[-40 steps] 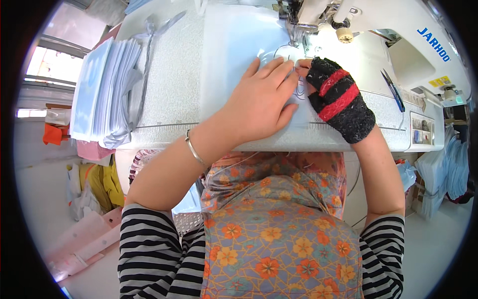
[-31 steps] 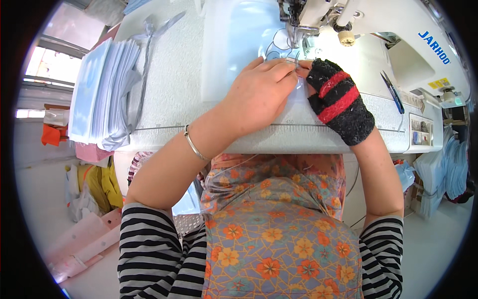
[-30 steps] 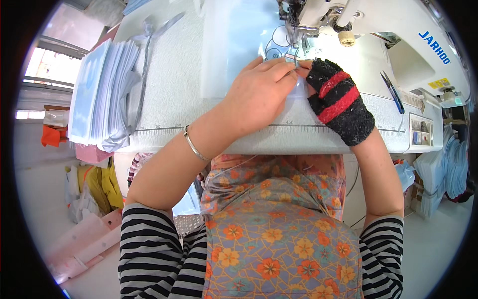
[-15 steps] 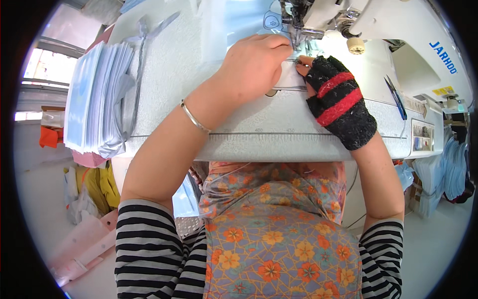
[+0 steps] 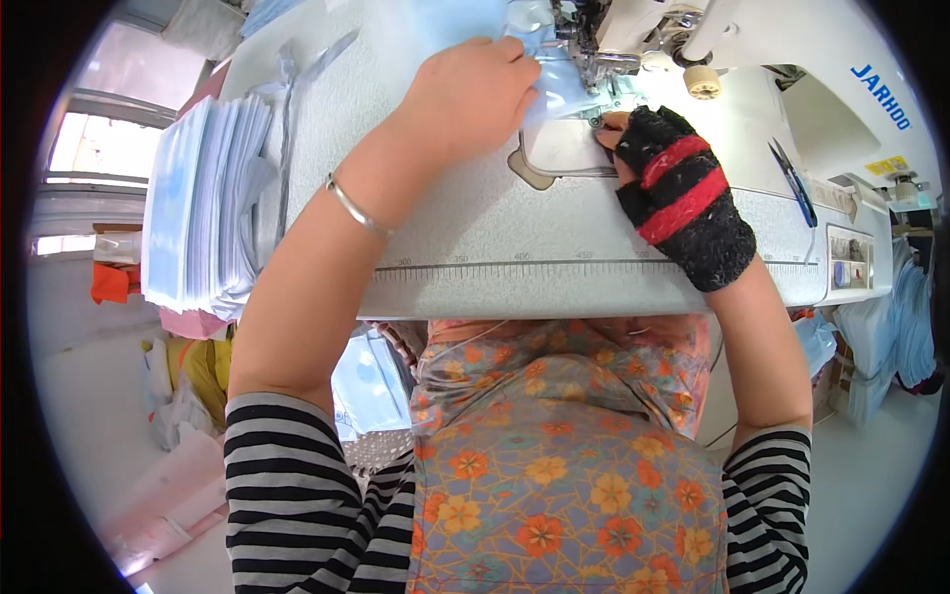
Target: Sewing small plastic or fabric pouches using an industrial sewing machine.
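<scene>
Light-blue sheet [image 5: 561, 85] is laid at the sewing machine [image 5: 633, 40], touched by the curled left hand [image 5: 465, 96]; the right hand [image 5: 681, 188] is half-curled nearby. Neither grip can be told, nor how much is done or left.

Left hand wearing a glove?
No, the left hand is bare, while the black-and-red fingerless glove is on the right hand.

Bright window [image 5: 111, 148] left, glare under sewing machine [image 5: 792, 49], blurred blue sheet [image 5: 460, 25], dark rim
</scene>
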Demonstrator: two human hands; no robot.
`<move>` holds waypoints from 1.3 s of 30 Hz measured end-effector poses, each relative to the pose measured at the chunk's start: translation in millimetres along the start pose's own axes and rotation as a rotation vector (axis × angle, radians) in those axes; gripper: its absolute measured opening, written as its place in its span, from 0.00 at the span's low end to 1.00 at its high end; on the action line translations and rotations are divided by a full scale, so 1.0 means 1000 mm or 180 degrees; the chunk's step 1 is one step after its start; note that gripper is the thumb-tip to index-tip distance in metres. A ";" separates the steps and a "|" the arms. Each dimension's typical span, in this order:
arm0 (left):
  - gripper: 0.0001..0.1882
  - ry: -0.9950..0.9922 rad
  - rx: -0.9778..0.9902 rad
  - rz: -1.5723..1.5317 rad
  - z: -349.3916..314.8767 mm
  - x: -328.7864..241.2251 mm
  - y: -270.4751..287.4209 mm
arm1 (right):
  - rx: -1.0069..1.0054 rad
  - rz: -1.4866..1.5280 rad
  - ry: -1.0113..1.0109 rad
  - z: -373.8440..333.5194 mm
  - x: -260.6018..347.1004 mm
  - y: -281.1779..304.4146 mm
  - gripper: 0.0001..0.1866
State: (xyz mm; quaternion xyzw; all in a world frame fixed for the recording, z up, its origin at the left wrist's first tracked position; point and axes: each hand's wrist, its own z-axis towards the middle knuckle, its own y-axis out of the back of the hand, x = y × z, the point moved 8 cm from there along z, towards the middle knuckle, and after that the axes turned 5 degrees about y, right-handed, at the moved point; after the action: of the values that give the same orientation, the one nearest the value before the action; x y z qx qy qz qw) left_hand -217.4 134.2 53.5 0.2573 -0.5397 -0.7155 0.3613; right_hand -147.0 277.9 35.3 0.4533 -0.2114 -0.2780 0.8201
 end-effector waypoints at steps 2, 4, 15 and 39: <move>0.08 -0.0052 0.0211 -0.0065 -0.013 -0.012 0.003 | 0.0055 -0.0044 -0.0485 -0.003 -0.015 0.002 0.16; 0.08 -0.0074 0.0477 -0.0146 -0.016 -0.017 0.001 | -0.0161 0.0200 -0.0402 -0.001 -0.012 0.007 0.16; 0.30 -0.0336 -0.0293 -0.0245 -0.037 -0.029 -0.010 | 0.0082 0.0503 -0.0093 0.001 0.012 0.002 0.21; 0.15 -0.0931 -0.0717 -0.1032 -0.035 -0.041 0.005 | 0.0104 0.0212 -0.0046 0.000 0.026 0.006 0.25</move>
State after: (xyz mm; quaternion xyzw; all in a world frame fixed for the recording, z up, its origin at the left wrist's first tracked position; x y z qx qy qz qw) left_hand -164.6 145.7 47.3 0.1923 -0.4548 -0.8494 0.1862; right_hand -126.1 263.6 43.2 0.4573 -0.2369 -0.2504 0.8198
